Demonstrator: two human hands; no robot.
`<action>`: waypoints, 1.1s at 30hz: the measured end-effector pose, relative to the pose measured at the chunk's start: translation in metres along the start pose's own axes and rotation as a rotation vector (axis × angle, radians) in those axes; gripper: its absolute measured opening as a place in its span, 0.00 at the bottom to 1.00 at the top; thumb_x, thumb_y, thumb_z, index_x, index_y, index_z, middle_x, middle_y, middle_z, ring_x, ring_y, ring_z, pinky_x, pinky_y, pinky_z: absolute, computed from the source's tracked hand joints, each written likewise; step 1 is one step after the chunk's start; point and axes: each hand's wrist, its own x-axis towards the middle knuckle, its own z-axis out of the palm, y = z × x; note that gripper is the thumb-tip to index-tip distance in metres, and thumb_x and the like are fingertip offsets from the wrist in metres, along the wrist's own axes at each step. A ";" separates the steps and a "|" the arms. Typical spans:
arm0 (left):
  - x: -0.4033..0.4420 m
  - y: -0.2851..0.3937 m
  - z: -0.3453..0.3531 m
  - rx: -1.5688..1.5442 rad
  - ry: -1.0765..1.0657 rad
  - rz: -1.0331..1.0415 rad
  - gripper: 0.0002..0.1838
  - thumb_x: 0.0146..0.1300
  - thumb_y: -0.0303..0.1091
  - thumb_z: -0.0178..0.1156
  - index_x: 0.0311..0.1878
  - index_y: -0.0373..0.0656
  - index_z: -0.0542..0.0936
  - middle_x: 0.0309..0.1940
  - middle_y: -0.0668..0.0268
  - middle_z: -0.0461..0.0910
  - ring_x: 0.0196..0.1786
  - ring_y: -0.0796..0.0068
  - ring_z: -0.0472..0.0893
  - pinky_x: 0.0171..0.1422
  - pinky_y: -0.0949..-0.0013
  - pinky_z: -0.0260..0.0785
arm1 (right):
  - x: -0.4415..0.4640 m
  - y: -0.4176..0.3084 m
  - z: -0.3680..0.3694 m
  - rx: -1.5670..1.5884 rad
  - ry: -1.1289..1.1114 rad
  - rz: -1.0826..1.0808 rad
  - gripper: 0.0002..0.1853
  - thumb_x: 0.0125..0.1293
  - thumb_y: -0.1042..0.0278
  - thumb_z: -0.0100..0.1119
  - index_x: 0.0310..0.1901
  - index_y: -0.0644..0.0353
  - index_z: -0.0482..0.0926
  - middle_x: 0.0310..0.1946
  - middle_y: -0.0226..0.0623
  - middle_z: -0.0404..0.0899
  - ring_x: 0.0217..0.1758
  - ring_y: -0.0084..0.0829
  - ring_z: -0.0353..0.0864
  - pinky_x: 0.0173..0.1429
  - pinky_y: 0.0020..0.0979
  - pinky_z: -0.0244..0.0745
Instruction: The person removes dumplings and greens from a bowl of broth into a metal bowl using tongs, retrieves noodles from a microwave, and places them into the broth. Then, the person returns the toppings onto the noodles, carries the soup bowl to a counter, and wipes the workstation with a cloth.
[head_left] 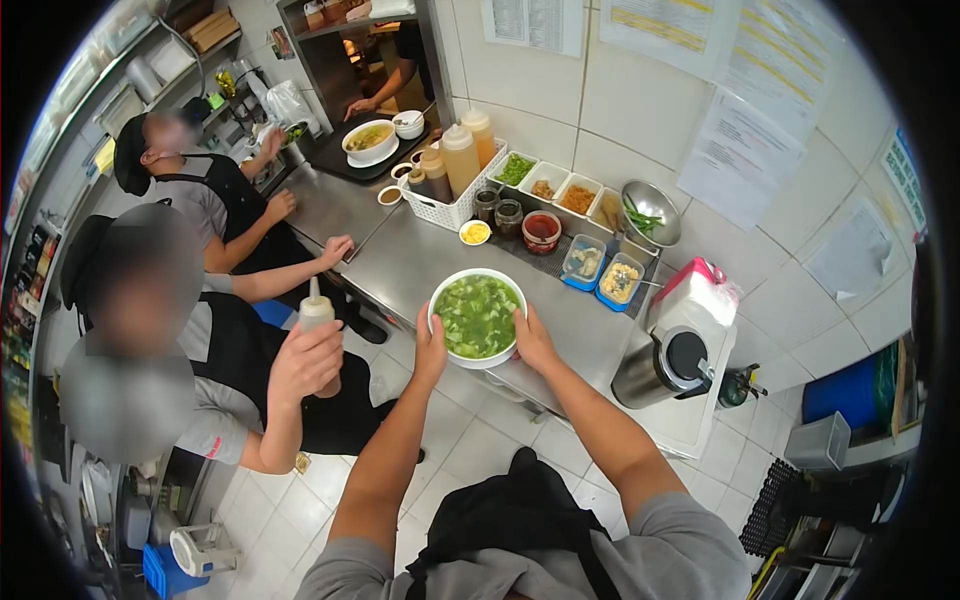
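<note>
A white bowl (436, 300) full of green soup (480, 315) with chopped greens is held between my two hands, at the front edge of the steel counter (400, 262). My left hand (430, 345) grips the bowl's left side, fingers closed around its wall. On the opposite side my right hand (537, 342) holds it, fingers partly hidden beneath. Whether the bowl's base touches the counter I cannot tell. Just behind the bowl stands a small cup of yellow food (475, 232), and a jar of red sauce (541, 231) is farther right.
At left a co-worker's hand (308, 350) holds a squeeze bottle (316, 308); another person stands behind. A white basket (440, 212) of sauce bottles, a black tray (345, 158) with a soup bowl, blue-based containers (620, 281) and a steel canister (650, 372) line the counter.
</note>
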 end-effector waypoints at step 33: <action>-0.289 -0.111 -0.054 0.463 -1.552 -0.477 0.23 0.70 0.50 0.53 0.61 0.46 0.70 0.45 0.61 0.79 0.40 0.68 0.80 0.41 0.66 0.73 | -0.842 0.106 0.208 -0.117 1.994 0.300 0.14 0.66 0.73 0.54 0.53 0.61 0.74 0.32 0.31 0.78 0.26 0.18 0.74 0.29 0.22 0.72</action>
